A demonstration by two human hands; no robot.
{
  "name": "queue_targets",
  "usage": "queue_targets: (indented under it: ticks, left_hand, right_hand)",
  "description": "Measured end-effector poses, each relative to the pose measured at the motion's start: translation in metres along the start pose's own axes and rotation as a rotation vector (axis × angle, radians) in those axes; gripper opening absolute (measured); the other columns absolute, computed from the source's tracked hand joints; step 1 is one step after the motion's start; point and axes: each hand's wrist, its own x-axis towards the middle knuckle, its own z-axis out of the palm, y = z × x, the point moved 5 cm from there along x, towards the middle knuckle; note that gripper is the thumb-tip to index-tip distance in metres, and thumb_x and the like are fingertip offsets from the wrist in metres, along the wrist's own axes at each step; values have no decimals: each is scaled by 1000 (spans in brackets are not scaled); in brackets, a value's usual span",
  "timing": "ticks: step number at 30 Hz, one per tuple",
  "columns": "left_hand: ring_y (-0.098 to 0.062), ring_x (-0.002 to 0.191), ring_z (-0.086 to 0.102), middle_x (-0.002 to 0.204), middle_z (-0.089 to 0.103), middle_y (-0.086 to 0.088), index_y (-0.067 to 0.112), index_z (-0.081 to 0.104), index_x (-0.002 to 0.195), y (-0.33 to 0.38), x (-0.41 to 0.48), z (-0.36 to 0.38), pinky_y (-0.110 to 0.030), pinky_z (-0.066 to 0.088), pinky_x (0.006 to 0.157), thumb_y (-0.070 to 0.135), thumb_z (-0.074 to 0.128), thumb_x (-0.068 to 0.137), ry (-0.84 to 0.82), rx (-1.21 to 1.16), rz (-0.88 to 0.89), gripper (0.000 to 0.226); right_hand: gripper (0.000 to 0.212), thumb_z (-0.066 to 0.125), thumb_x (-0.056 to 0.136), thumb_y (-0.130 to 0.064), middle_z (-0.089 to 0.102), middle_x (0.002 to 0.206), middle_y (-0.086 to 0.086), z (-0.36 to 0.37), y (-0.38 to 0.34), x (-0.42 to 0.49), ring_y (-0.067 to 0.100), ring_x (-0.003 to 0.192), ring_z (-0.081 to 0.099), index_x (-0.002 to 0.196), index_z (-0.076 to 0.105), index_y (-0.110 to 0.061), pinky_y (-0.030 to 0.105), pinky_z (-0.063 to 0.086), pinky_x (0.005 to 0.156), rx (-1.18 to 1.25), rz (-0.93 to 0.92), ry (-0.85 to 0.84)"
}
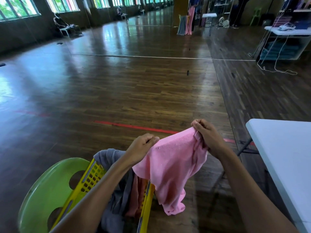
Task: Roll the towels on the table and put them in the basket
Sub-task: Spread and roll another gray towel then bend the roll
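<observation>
Nearest, at the bottom of the view, a yellow perforated plastic basket (91, 178) sits on a round lime-green plastic seat (48, 185). Inside the basket lie a crumpled grey towel (111, 157) and, beside it toward the right rim, a dull salmon-pink cloth (136, 197). Just above the basket's right rim hangs the light pink terry towel (173, 165), held in the air and touching neither the seat nor the table. Its upper edge is stretched between the two hands and slants from lower left up to upper right. The rest drops from that edge, so its long axis runs roughly top to bottom. The bunched lower end points down at the floor just to the right of the basket. The left hand (143, 146) pinches the left end of that edge with curled fingers. The right hand (208, 135), higher and well apart from it, grips the gathered right corner with thumb and fingers closed round the cloth. To the right stands a white folding plastic table (286, 148), the shown part of its top bare, with a dark metal leg under it. Beyond the hands a strip of red tape (134, 126) crosses the dark wood-plank floor (134, 84). Farther off, a second white table (289, 31) stands at the right, and a row of windows (18, 9) lines the left wall.
</observation>
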Motion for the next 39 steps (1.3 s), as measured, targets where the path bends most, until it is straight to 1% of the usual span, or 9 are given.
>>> queue_targets:
  ticks: [3, 7, 10, 14, 19, 21, 31, 36, 39]
  left_hand:
    - [1, 56, 40, 61, 42, 12, 24, 40, 64, 10, 2, 0, -17, 32, 56, 29, 43, 102, 140, 38, 17, 39]
    - [-2, 55, 40, 58, 40, 11, 23, 40, 63, 23, 7, 3, -22, 31, 56, 27, 44, 102, 179, 24, 67, 40]
    - [-2, 55, 37, 58, 39, 11, 20, 40, 62, 37, 14, 10, -24, 31, 57, 28, 45, 102, 141, 9, 98, 41]
    - [-6, 62, 40, 66, 43, 5, 3, 49, 72, 45, 18, 17, -28, 33, 61, 32, 45, 102, 77, -20, 126, 42]
    - [-6, 60, 38, 64, 40, 6, 11, 46, 68, 44, 17, 15, -29, 33, 61, 35, 45, 101, 31, -36, 118, 41]
    - [-5, 60, 39, 64, 42, 7, 12, 49, 70, 39, 14, 17, -27, 34, 60, 43, 47, 99, -16, -48, 92, 42]
    - [-9, 63, 40, 66, 43, 3, 16, 52, 67, -21, 1, 13, -32, 34, 62, 36, 54, 96, -213, -14, 47, 36]
    - [-10, 63, 45, 66, 48, 1, 15, 54, 68, -28, 8, 7, -29, 36, 62, 33, 51, 98, -181, 68, -10, 35]
    - [-6, 53, 39, 55, 42, 7, 19, 43, 56, -18, 30, 11, -21, 31, 54, 37, 53, 97, -133, 163, -27, 46]
  right_hand:
    - [20, 62, 93, -26, 59, 65, 4, 9, -7, -4, 13, 50, 57, 90, 69, -7, 20, 42, 44, -68, -42, -40]
    - [8, 73, 84, -26, 75, 88, -9, 24, -11, -7, -1, 84, 65, 88, 77, -20, 15, 49, 77, -141, -72, -181]
    - [24, 76, 81, -33, 74, 101, -6, 38, -7, -10, 7, 102, 67, 100, 76, -20, 26, 51, 91, -145, -71, -294]
    - [44, 76, 79, -41, 70, 116, -9, 49, -2, -7, 5, 114, 61, 118, 69, -24, 34, 47, 102, -141, -89, -317]
    - [18, 73, 84, -23, 70, 88, 4, 51, 3, -7, 17, 85, 64, 89, 70, -6, 37, 49, 82, 28, -55, -364]
    - [15, 71, 84, -26, 66, 84, 2, 51, 3, -6, 15, 82, 59, 81, 68, -12, 34, 46, 78, -19, -81, -358]
    - [15, 60, 94, -15, 55, 73, -3, -11, -4, -2, 8, 71, 48, 80, 61, -14, 23, 38, 65, -167, -137, -80]
    - [13, 61, 93, -14, 54, 71, -2, -46, -4, -5, 7, 66, 48, 80, 61, -13, 15, 39, 58, -131, -74, -6]
    - [12, 62, 92, -11, 55, 73, 2, -65, -7, 2, 10, 69, 49, 81, 63, -10, 15, 40, 59, -135, -60, 60]
